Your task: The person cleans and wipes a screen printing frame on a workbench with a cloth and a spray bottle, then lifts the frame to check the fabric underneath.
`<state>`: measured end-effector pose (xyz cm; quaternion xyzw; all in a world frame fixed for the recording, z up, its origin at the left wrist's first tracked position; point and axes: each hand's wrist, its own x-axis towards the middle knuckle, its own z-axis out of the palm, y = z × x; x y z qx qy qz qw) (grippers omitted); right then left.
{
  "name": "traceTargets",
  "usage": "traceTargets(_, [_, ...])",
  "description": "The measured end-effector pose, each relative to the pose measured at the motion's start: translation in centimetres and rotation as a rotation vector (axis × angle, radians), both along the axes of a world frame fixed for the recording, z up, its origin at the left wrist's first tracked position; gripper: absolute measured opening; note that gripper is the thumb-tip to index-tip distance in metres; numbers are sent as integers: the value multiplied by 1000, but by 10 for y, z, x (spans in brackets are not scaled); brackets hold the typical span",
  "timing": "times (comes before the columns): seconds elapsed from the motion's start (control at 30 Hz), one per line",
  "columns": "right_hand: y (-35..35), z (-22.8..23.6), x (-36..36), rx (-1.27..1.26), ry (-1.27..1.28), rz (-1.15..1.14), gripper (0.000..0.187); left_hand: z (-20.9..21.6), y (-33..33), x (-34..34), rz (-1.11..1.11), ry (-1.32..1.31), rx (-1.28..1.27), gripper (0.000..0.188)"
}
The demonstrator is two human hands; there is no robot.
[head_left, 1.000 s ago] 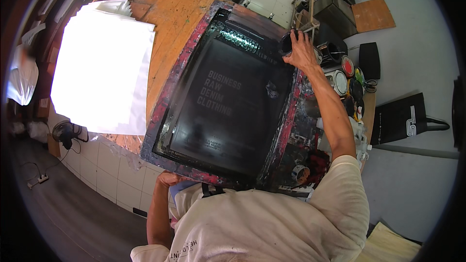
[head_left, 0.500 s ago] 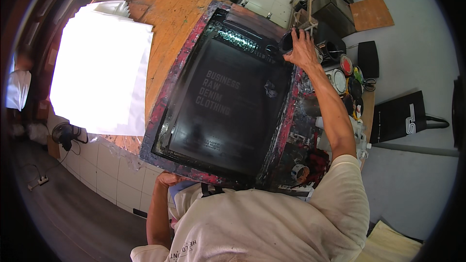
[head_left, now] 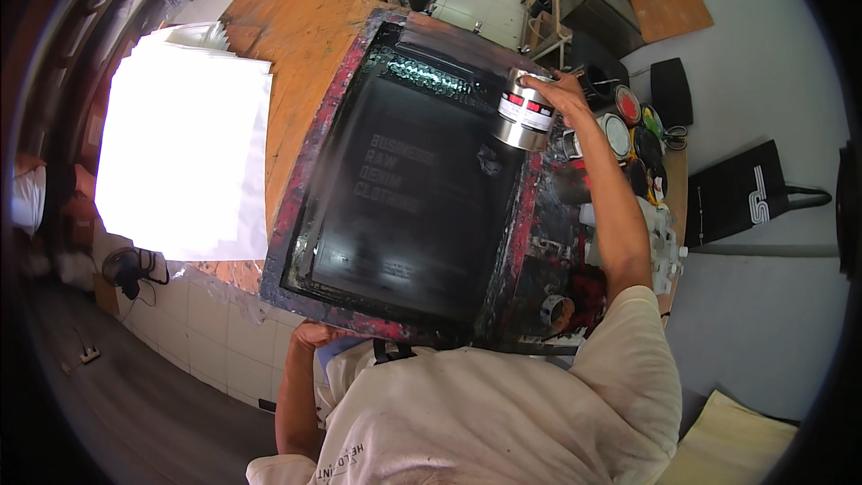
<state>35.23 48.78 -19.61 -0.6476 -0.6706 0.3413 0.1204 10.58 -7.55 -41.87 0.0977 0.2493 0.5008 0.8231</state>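
A screen printing frame (head_left: 292,242) with red-stained edges lies before me, its dark mesh (head_left: 431,216) bearing faint lettering. My right hand (head_left: 564,97) holds a silver metal can (head_left: 524,112) with a white, red and black label over the screen's far right part. The can leans with its side toward me, and its mouth is hidden. Glossy dark wet stuff (head_left: 435,76) glints along the far end of the mesh, near a dark bar (head_left: 449,52). At the near left edge of the frame, my left hand (head_left: 314,334) is curled, with its fingertips hidden.
On the wooden table (head_left: 287,36), a stack of white sheets (head_left: 184,153) lies left of the screen. Several paint cans (head_left: 618,135) crowd the right side, with a roll of tape (head_left: 557,308) nearer me. A black bag (head_left: 741,193) lies farther right.
The can has turned from showing its dark mouth to showing its labelled side, and sits lower in view over the screen. The left hand holds its place.
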Motion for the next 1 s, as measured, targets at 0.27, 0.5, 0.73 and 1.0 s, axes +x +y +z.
traceTargets(0.27, [-57,-52,-8,491,895,-191,90,41,28,4,-54,26,112,65])
traceTargets(0.5, [-165,14,44,1019,461,-274,103,46,29,5,-127,147,31,79])
traceTargets(0.73, [-258,-11,158,921,284,-478,98,44,28,3,-202,228,-27,72])
traceTargets(1.0, [-251,-88,183,906,144,-612,97,41,20,-3,-145,300,-175,49])
